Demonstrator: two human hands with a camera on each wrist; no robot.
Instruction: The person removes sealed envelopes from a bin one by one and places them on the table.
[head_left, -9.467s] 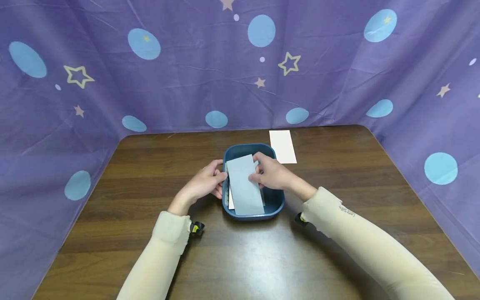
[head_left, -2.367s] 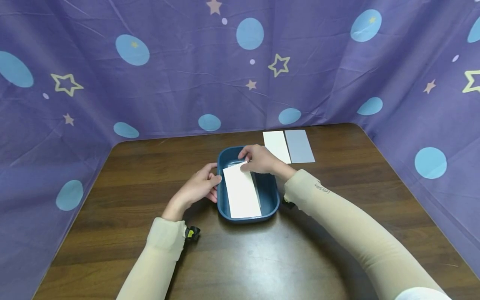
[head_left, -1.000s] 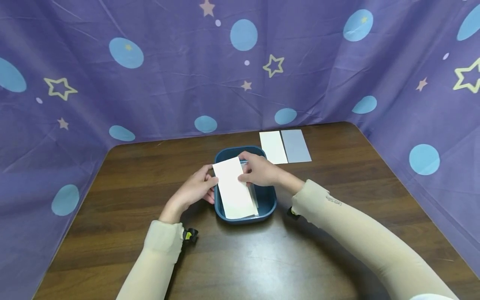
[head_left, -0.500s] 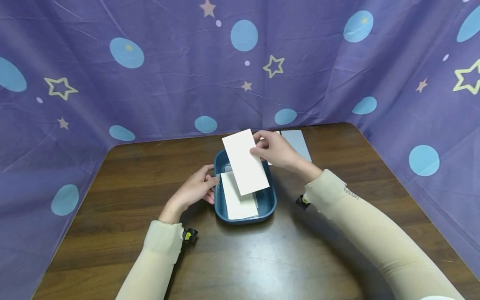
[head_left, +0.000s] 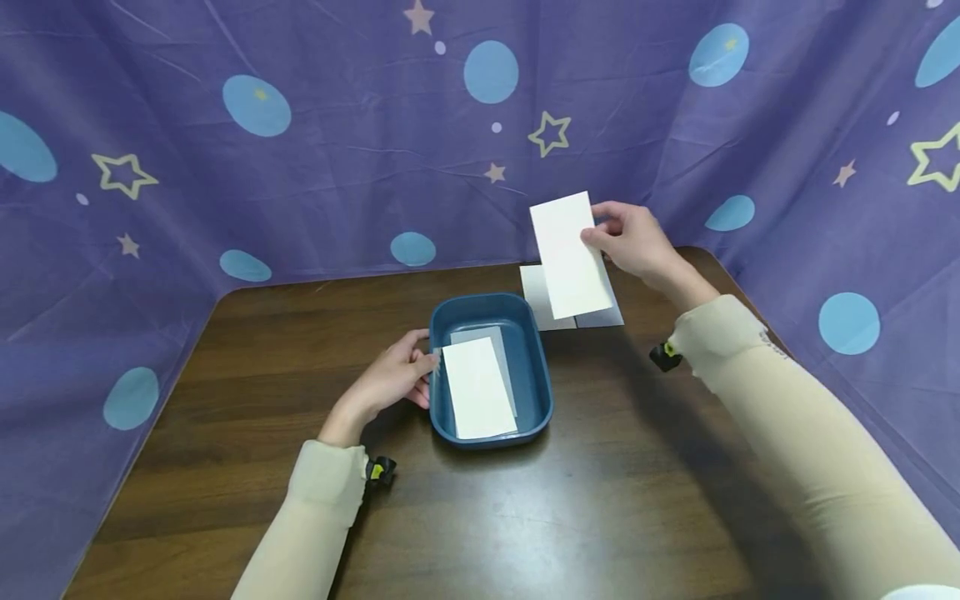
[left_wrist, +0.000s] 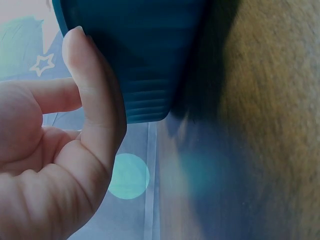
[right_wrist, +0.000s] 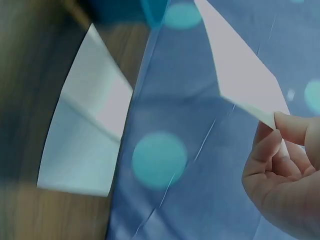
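My right hand point(head_left: 633, 242) pinches a white card point(head_left: 570, 258) by its right edge, thumb in front, raised above the table's back part. Beneath it lie a white card point(head_left: 534, 290) and a pale grey-blue card point(head_left: 613, 313), side by side and partly hidden. In the right wrist view the held card point(right_wrist: 240, 65) tilts away from the fingers. My left hand point(head_left: 393, 375) holds the left side of a dark blue plastic bin point(head_left: 532, 367), thumb at its rim. Inside the bin, a white card point(head_left: 480, 390) overlaps a grey-blue card point(head_left: 498, 342).
The brown wooden table point(head_left: 300, 350) carries the bin near its middle. A purple curtain point(head_left: 337, 192) with stars and blue ovals stands behind the table and at both sides.
The grey-blue card was laid beside the first white one. My right hand has since lifted another white card out of the bin and carried it back and right. The left hand stays at the bin.
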